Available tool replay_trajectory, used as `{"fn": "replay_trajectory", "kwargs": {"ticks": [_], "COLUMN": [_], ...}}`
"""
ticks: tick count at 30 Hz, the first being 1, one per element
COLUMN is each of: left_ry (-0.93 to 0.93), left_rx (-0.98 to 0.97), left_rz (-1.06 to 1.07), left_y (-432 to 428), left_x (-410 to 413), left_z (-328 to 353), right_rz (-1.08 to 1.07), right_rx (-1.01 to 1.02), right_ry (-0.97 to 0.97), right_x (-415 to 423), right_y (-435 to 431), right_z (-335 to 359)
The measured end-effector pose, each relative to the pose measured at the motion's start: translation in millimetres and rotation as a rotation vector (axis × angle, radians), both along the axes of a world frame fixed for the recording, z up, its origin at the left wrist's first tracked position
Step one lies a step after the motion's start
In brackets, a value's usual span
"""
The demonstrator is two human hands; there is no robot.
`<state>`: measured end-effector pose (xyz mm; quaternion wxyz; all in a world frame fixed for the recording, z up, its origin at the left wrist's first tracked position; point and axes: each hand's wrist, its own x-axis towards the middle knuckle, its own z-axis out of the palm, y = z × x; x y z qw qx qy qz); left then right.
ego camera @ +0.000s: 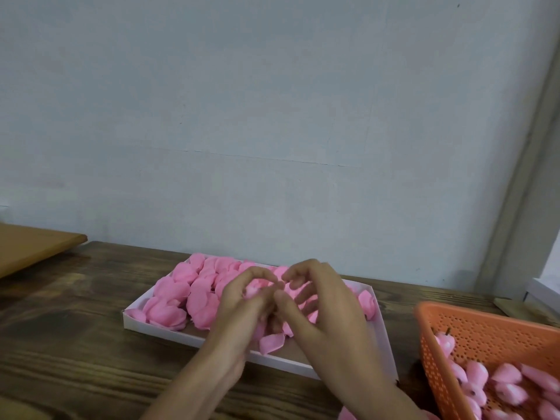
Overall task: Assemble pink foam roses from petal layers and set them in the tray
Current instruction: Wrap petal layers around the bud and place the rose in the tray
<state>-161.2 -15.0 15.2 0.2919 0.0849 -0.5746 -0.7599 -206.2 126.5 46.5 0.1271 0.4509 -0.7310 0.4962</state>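
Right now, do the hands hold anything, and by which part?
The left hand curls round a pink foam piece over the tray; by which part is hidden. Whether the right hand holds it is unclear.

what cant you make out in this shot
Head view:
- Pink foam rose piece: mostly covered by fingers of the left hand; whether the right hand grips it is unclear.
- Shallow white cardboard tray: its near right contents hidden by both hands.
- Orange perforated plastic basket: cut off by the right and bottom edges.
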Motion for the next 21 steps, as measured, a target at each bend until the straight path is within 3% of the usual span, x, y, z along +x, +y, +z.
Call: {"fn": "replay_trajectory", "kwargs": {"ticks": [3,7,11,14,18,21], "left_ry": [0.102,0.164,0.175,0.18,0.179,0.176], "left_rx": [0.278,0.381,0.317,0.36,0.369,0.214], "left_rz": [-0.003,0.048,0.05,-0.075,-0.27,-0.39], "left_y": [1.2,9.4,13.9,15.4,6.0,-1.6], "left_x": [-0.7,-4.1,-5.7,-3.8,7.3,13.1], "left_z": [0.3,-1.4,0.8,6.7,12.2,9.3], "right_rz": [0.119,0.208,0.241,0.263,0.367,0.513], "right_rx": [0.099,0.059,-0.004,-0.071,-0.174,-0.233], "right_ry": [-0.312,-0.498,-0.565,-0.645,-0.878,-1.04], "right_x": [-1.1,3.7,2.1,1.0,-0.4,0.6], "right_y": [-6.1,-15.8,-18.1,-18.0,-16.5,-15.2], "right_z": [-8.0,-20.6,-25.2,-21.9,-13.6,-10.4]}}
